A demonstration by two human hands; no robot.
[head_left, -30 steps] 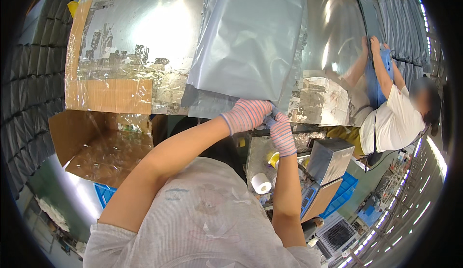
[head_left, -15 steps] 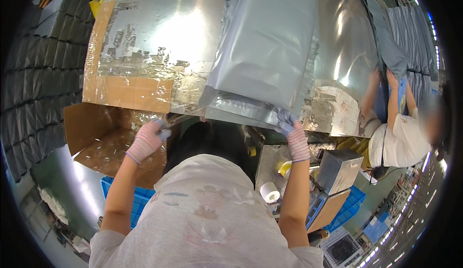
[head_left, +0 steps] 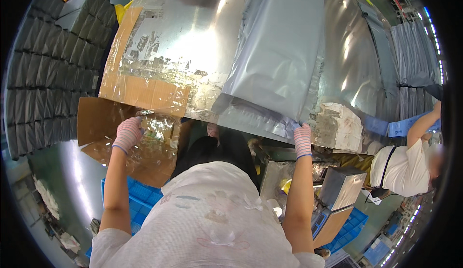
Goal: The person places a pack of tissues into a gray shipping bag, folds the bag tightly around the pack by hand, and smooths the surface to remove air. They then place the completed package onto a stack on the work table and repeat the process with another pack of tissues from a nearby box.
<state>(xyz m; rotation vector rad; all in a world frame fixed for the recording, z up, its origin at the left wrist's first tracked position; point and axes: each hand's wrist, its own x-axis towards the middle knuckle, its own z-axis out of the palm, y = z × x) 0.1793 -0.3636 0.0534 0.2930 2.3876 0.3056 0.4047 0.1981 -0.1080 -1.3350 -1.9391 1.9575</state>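
Observation:
A stack of grey plastic bags (head_left: 284, 51) lies lengthwise on the metal-topped table (head_left: 193, 41), its near end at the front edge. My right hand (head_left: 302, 140), in a pink-and-white striped glove, pinches the near right corner of the bags. Its fingertips are partly hidden. My left hand (head_left: 129, 134), gloved alike, is held over an open cardboard box (head_left: 99, 118) below the table edge. Its fingers are curled, and what they hold, if anything, does not show. Clear plastic scraps (head_left: 156, 140) fill part of the box.
Stacked grey packs (head_left: 53, 84) stand at the left. Blue crates (head_left: 140, 200) sit below. A metal box (head_left: 342, 186) and a low surface lie right of my legs. A co-worker (head_left: 405, 166) stands at the far right by more grey bags (head_left: 415, 51).
My left hand has moved left and is farther over the box. The right hand stays at the bags' corner. The view has shifted, and the co-worker's arms have moved off the bags there.

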